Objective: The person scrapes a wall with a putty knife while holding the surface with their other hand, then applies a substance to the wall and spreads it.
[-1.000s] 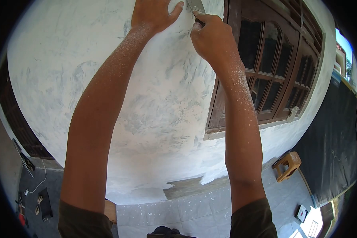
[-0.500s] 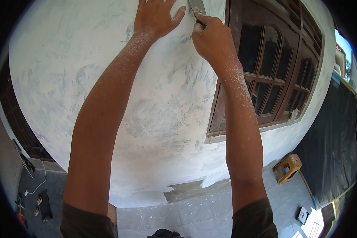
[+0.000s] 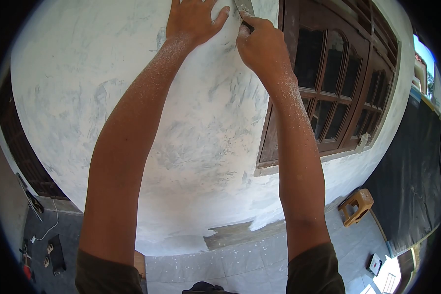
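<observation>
Head view: the right hand (image 3: pixel 263 45) is clamped on the scraper (image 3: pixel 244 7), whose blade points up beyond its fingers, in front of the wall (image 3: pixel 196 117). Beside it, the left hand (image 3: pixel 193 22) lies open on the wall, thumb apart, other fingertips cut off; the window (image 3: pixel 328 78) is right of the right hand.

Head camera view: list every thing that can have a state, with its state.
Left hand: open, against the wall
Right hand: closed around the scraper handle
Scraper: held, blade upward
Wall: patchy white, bare strip low down
Window: apparently shut
Stool: upright
Floor: white-spattered
Black sheet: hanging, creased
</observation>
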Demonstrator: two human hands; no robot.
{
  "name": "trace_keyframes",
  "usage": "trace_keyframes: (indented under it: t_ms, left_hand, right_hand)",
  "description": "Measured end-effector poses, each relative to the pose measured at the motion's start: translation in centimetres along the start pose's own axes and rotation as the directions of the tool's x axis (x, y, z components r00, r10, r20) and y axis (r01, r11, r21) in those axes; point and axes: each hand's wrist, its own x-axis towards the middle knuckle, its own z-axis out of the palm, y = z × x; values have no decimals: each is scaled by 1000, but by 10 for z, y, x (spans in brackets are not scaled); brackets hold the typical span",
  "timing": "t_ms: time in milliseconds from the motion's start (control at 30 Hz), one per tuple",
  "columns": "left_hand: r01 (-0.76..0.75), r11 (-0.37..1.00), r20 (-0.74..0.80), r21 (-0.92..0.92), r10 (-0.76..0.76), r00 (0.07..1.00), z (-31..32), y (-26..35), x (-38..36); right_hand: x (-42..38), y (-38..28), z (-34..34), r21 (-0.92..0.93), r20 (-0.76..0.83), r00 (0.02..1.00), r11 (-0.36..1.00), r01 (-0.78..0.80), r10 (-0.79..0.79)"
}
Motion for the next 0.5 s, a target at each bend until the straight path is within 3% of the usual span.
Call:
trace_keyframes:
  t_ms: [167, 333, 500]
  left_hand:
    - [-9, 1000, -28, 16, 10, 1000, 7, -2, -2]
    - [-34, 999, -24, 0, 34, 999, 2, -1, -1]
    - [-37, 999, -18, -4, 37, 999, 4, -3, 0]
  right_hand:
    - [-23, -3, -2, -4, 2, 999, 999, -33, 33]
    - [4, -1, 9, -21, -67, 998, 1000, 2, -4]
    - [-21, -2, -4, 1, -10, 999, 999, -45, 45]
